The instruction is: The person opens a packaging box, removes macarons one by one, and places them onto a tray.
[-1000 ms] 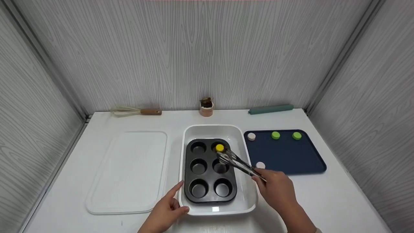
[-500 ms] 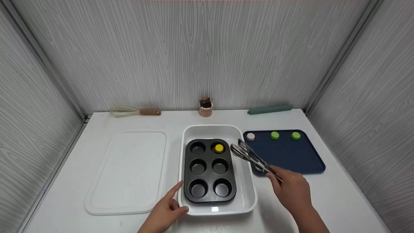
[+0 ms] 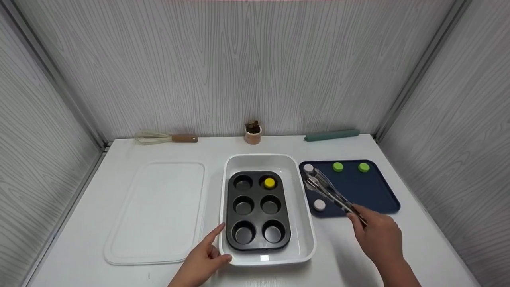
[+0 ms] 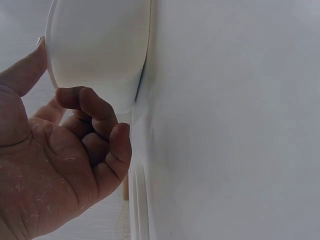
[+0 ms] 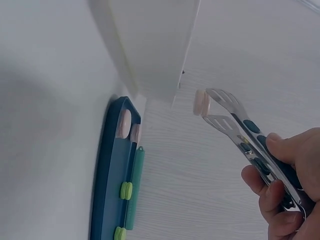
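Observation:
My right hand [image 3: 376,235] grips metal tongs [image 3: 330,193]. Their tips hover, slightly apart, over the left part of a navy tray [image 3: 374,193], between two white discs [image 3: 308,168] [image 3: 318,205]. Two green discs [image 3: 338,167] lie along the tray's back edge. In the right wrist view a pale round piece [image 5: 200,102] shows beside the tong tips [image 5: 220,107]; I cannot tell whether they touch it. A black muffin pan [image 3: 258,215] sits in a white dish [image 3: 303,223], with a yellow disc [image 3: 269,182] in its back right cup. My left hand [image 3: 209,253] holds the dish's front left corner [image 4: 100,45] between thumb and index finger.
A white lid [image 3: 159,211] lies flat to the left of the dish. Along the back wall are a whisk [image 3: 167,138], a small plant pot [image 3: 253,135] and a green rolling pin [image 3: 332,134]. Grey panels close in the table on three sides.
My right hand has carried the tongs from the muffin pan rightward to over the navy tray. The yellow disc stays in its cup. The left hand has not moved.

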The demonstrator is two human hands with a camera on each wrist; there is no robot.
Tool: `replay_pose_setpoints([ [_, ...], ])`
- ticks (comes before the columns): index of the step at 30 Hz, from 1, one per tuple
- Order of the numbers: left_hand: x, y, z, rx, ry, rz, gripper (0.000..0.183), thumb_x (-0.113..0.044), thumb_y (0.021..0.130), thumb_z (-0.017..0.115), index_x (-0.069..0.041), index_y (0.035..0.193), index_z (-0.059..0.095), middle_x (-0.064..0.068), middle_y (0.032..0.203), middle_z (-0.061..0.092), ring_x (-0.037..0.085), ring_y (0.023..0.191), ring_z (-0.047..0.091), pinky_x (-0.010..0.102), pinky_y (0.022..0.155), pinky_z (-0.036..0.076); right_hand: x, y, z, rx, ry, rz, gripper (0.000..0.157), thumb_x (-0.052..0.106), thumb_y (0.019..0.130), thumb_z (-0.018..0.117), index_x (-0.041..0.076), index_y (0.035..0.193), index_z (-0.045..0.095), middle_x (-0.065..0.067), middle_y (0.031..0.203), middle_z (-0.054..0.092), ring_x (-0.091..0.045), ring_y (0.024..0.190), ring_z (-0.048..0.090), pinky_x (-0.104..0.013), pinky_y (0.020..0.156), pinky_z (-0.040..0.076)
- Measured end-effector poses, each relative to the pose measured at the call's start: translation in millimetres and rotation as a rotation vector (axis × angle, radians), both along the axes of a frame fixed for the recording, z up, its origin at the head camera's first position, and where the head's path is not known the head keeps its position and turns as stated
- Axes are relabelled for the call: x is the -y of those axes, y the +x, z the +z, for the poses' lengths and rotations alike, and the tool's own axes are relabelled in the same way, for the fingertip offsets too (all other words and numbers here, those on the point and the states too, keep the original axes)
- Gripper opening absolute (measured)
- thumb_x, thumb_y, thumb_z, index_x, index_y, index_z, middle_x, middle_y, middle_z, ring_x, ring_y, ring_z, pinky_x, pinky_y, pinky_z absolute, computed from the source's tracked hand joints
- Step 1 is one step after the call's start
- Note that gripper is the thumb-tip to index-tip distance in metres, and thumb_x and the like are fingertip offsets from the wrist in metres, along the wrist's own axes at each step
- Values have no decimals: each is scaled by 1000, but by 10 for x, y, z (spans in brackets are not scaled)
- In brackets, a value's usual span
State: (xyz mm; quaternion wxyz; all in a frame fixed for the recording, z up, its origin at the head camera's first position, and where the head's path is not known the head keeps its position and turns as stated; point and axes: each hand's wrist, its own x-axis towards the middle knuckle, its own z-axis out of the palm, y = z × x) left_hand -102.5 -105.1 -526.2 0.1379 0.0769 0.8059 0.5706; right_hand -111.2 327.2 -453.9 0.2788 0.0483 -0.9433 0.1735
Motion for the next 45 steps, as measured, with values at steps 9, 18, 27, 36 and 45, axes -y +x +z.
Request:
replay_pose_setpoints([
  [9,7,-1,10,12,3,4,87,-18,92,83,-11,166,36,-2,69,52,10,62,49,24,59,44,-197,40,-11,-70,16,-27,27,9,87,86,-5,110,79,-23,86,76,-41,65,70,-57,50,51],
  [18,12,-12,-19,29,-1,4,88,-20,94,82,-11,167,34,-2,69,52,10,61,49,25,59,44,-344,67,-44,-82,9,-59,27,8,87,86,-7,109,78,-25,86,75,-44,65,70,-59,50,51],
  [27,11,-16,0,25,3,-4,87,-21,93,82,-12,166,36,-2,69,53,10,62,49,24,60,44,-495,109,-99,9,9,-130,27,11,91,83,-7,110,78,-24,86,75,-42,64,69,-57,49,51],
  [36,8,-7,-15,30,23,1,88,-19,93,82,-11,166,34,-1,71,52,11,65,50,25,62,45,-623,144,-169,114,-2,-184,30,14,94,80,-7,115,76,-26,89,75,-42,64,70,-54,47,50],
  [45,8,-8,-20,17,11,-2,87,-20,93,83,-11,166,35,-1,70,52,10,64,50,25,61,45,-703,166,-246,272,-3,-210,32,18,98,76,-6,120,75,-27,96,75,-41,66,69,-53,49,51],
])
